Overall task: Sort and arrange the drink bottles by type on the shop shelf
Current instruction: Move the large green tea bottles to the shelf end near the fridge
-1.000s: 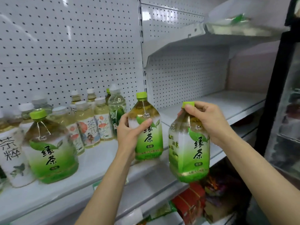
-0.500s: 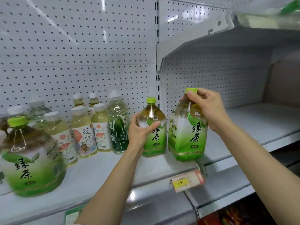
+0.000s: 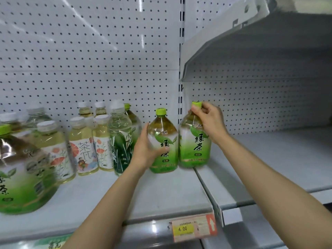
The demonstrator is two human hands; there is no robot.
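Two large green-tea bottles with green caps stand side by side at the right end of the white shelf. My left hand wraps around the body of the left bottle. My right hand pinches the cap and neck of the right bottle, which rests on the shelf next to the upright divider. A third large green-tea bottle stands close to me at the far left. Between them are several smaller tea bottles with white caps and flower labels and a clear bottle with a leaf pattern.
A pegboard back wall runs behind the bottles. To the right, a lower bare shelf lies under an upper shelf. A yellow price tag reading 4.00 is clipped to the shelf's front edge.
My right hand has carried its bottle up and back onto the shelf, setting it right beside the one under my left hand. The view has shifted left and closer.
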